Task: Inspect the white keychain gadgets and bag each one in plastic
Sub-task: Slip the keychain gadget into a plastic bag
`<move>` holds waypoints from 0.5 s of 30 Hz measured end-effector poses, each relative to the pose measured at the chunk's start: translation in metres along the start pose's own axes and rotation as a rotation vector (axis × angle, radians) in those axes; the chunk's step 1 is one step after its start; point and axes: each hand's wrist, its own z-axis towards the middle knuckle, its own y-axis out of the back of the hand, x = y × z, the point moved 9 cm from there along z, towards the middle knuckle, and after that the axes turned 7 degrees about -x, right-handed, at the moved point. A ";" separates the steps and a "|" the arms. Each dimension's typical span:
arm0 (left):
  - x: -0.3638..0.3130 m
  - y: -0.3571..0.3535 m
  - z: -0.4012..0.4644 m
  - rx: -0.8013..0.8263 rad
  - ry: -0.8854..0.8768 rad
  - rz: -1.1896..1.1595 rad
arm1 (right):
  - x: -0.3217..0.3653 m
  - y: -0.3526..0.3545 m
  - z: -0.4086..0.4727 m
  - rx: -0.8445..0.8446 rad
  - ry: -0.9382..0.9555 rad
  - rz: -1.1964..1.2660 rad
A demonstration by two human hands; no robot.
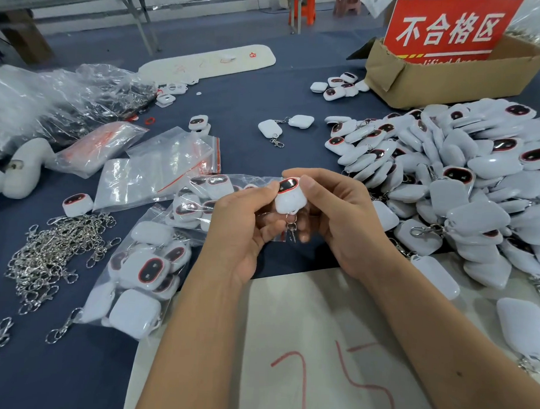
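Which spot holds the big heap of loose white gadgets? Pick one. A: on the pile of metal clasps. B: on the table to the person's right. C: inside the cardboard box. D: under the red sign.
B: the heap of white gadgets lies on the blue table, right of the right hand.

Dark blue table cover (235,111). Cardboard box (444,82) far right, red sign with white Chinese characters (449,30) standing in it. White foam sheet (319,343) near edge, red handwritten marks on it. Second white sheet (206,63) far centre, also red marks. Loose pile of metal clasps and chains (49,258) left. Orange stool (303,9) in background.
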 end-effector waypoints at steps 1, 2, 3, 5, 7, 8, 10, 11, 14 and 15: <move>-0.003 0.001 0.000 -0.008 -0.041 0.016 | 0.001 0.002 0.000 -0.017 0.018 -0.036; -0.006 0.002 0.000 -0.018 -0.092 0.041 | 0.002 0.003 0.000 -0.030 0.033 -0.067; -0.010 0.002 -0.001 -0.023 -0.139 0.070 | 0.003 0.004 0.001 -0.036 0.040 -0.078; -0.013 0.001 -0.002 -0.015 -0.187 0.102 | 0.003 0.004 0.001 -0.037 0.045 -0.059; -0.014 0.002 -0.003 -0.008 -0.188 0.094 | 0.004 0.004 0.001 -0.035 0.051 -0.046; -0.014 0.002 -0.003 -0.008 -0.185 0.086 | 0.004 0.004 0.002 -0.036 0.057 -0.041; -0.014 0.002 -0.003 -0.005 -0.182 0.073 | 0.004 0.004 0.002 -0.037 0.071 -0.031; -0.014 0.001 -0.003 -0.001 -0.181 0.068 | 0.005 0.005 0.002 -0.040 0.080 -0.031; -0.013 0.001 -0.002 0.007 -0.180 0.059 | 0.007 0.007 0.002 -0.053 0.116 -0.053; -0.012 0.002 -0.001 0.009 -0.180 0.059 | 0.008 0.007 0.001 -0.059 0.125 -0.062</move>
